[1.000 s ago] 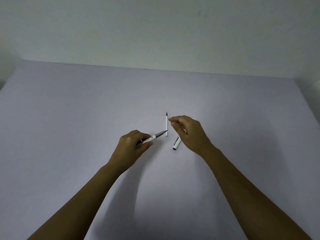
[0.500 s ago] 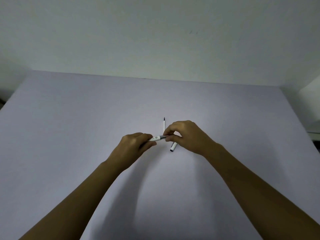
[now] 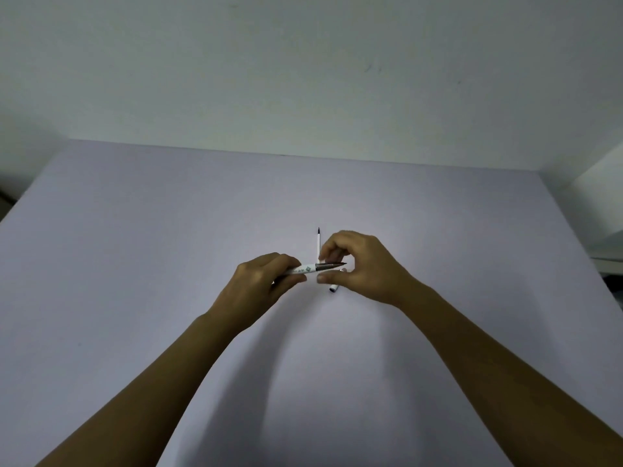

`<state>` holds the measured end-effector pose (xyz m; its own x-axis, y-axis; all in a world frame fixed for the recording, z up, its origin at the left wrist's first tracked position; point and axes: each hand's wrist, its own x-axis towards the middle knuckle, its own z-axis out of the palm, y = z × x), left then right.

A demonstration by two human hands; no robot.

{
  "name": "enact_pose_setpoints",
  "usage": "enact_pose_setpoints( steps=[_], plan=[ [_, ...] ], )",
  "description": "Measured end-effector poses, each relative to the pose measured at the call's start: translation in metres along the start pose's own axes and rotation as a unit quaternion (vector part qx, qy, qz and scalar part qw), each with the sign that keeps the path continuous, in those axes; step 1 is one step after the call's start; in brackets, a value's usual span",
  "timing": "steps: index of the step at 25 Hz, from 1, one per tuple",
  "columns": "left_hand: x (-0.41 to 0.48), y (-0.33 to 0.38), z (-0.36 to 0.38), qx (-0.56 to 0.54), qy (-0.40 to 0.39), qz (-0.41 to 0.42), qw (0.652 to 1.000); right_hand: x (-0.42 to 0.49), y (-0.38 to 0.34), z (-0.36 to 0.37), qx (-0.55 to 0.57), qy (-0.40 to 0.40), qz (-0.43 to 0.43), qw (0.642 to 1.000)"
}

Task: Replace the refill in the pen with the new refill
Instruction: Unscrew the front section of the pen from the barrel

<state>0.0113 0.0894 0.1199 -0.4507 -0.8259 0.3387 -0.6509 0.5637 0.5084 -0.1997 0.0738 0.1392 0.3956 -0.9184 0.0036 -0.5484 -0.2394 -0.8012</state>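
My left hand is shut on the white barrel of the pen, held above the table and pointing right. The pen's grey tip section sticks out between the thumb and forefinger of my right hand. Those fingers curl around the tip with a small gap on each side. The new refill, thin and white with a dark point facing away, lies on the table just behind the hands. The white pen cap lies under my right hand, partly hidden.
The lilac table runs back to a pale wall. A white boxy object stands beyond the table's right edge.
My right hand came left from above the cap to the pen's tip, pinched it half a second ago, and now its fingers have loosened around it. The view tilted up.
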Motion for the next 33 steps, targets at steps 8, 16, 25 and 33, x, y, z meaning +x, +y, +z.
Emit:
enact_pose_setpoints(
  steps=[8,16,25,33],
  plan=[
    [-0.004,0.005,0.0,-0.005,0.0,0.002,1.0,-0.006,-0.002,0.0,0.044,-0.007,0.019,0.999],
    [-0.006,0.001,-0.005,-0.023,0.001,0.009,1.0,-0.003,-0.006,-0.001,0.043,-0.013,0.054,0.998],
    [-0.007,0.003,-0.007,-0.048,0.015,0.017,0.999,-0.002,-0.008,-0.002,0.065,-0.002,0.074,0.995],
    [-0.01,0.003,-0.008,-0.047,0.02,0.012,0.999,-0.004,-0.01,-0.004,0.065,0.011,0.079,0.995]
  ],
)
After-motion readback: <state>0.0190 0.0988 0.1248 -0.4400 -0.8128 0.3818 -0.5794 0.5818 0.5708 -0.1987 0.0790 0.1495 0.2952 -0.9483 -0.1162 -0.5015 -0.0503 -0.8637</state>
